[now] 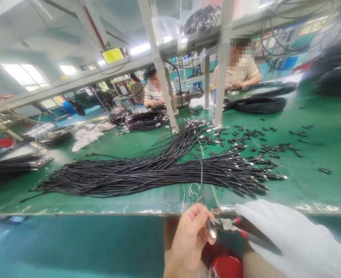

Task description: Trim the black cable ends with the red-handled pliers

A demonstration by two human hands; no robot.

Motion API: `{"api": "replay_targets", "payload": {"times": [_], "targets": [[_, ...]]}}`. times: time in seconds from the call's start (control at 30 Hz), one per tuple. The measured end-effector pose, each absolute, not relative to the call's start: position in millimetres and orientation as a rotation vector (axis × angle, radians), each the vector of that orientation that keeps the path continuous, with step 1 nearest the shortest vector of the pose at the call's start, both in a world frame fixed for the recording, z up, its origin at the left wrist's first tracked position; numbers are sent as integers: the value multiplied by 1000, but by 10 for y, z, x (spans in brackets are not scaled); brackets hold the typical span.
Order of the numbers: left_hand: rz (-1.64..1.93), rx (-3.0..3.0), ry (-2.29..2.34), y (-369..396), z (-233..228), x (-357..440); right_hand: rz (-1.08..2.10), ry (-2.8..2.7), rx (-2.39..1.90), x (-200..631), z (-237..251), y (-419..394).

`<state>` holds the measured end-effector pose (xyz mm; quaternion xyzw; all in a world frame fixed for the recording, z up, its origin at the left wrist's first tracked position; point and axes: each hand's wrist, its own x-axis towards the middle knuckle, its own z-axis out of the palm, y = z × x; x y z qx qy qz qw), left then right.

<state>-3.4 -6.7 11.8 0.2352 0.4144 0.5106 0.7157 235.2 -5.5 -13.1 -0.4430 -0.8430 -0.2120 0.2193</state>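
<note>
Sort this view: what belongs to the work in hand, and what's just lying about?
In the work:
left hand, holding a cable end
gloved right hand, holding pliers beside it
probably the black cables and small black pieces nearby

Seemingly lying about:
white heap beyond the cables
red object lower in view than the pliers

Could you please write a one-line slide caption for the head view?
Bare left hand holds a black cable; gloved right hand holds pliers near the cable's plug.

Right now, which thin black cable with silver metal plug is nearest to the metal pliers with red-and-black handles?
The cable whose plug end the bare left hand holds beside the pliers; the bundled cables lie on the green tabletop.
</note>
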Motion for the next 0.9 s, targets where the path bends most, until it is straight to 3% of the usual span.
{"api": "replay_targets", "payload": {"times": [0.27, 0.43, 0.9], "targets": [[1119, 535, 925, -83, 207, 0, -881, -2352, -992, 2230, 146, 71], [1161, 530, 940, -91, 229, 56, -897, -2337, -921, 2245, 252, 111], [1267, 487, 1028, -125, 229, 61, -1065, -2336, -1005, 2187, -60, 51]]}}
